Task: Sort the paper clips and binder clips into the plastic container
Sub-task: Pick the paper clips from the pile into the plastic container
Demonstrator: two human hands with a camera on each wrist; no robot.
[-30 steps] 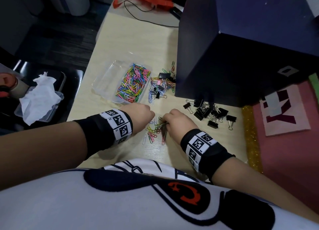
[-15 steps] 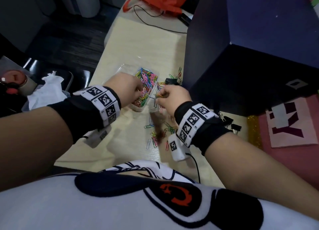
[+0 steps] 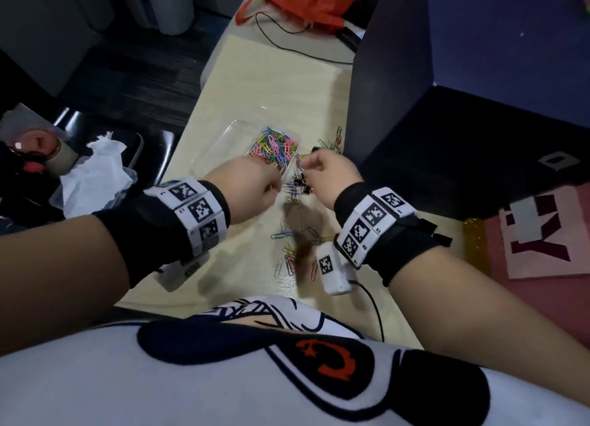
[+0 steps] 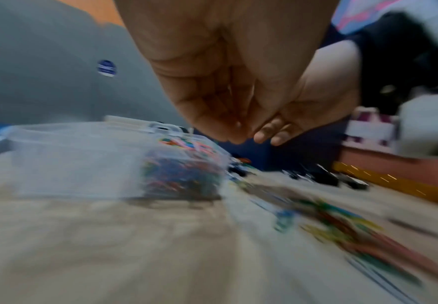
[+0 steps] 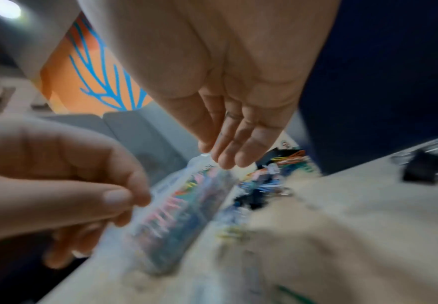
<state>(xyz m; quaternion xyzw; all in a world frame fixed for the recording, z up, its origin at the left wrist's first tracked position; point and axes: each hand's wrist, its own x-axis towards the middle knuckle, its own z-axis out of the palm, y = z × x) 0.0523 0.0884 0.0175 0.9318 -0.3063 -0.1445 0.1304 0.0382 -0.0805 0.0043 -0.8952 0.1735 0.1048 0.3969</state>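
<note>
Head view: table (image 3: 255, 84), pale wood, narrow, running away from the person. Container (image 3: 238, 138), clear plastic, sits mid-table toward the left edge; its right end is packed with coloured paper clips (image 3: 276, 147), its left end looks bare. Both hands hang above the table at the container's near right corner. Left hand (image 3: 245, 187) is fisted, fingers curled under; what it holds, if anything, cannot be told. Right hand (image 3: 329, 173) has fingertips drawn together over a mixed heap (image 3: 295, 187) of clips just right of the container; whether it pinches a clip cannot be told. More loose clips (image 3: 289, 250) lie scattered toward the near edge. A dark blue box (image 3: 447, 100) stands along the right edge. An orange bag (image 3: 306, 2) lies at the far end.

Left wrist view: blurred. Left hand (image 4: 241, 86) has fingers bunched together, tips pointing down, above the container's (image 4: 82, 156) right end. Nothing visible between the fingertips. Black binder clips (image 4: 326, 178) lie farther right on the table, apart from the container.

Right wrist view: blurred. Right hand (image 5: 228, 92) has fingers straight and close together, tips at the container's (image 5: 176, 207) far rim; contact cannot be told. Left hand (image 5: 64, 176) is curled, thumb against fingers, just beside the container's near end. A binder clip (image 5: 420, 167) lies by the right edge.
</note>
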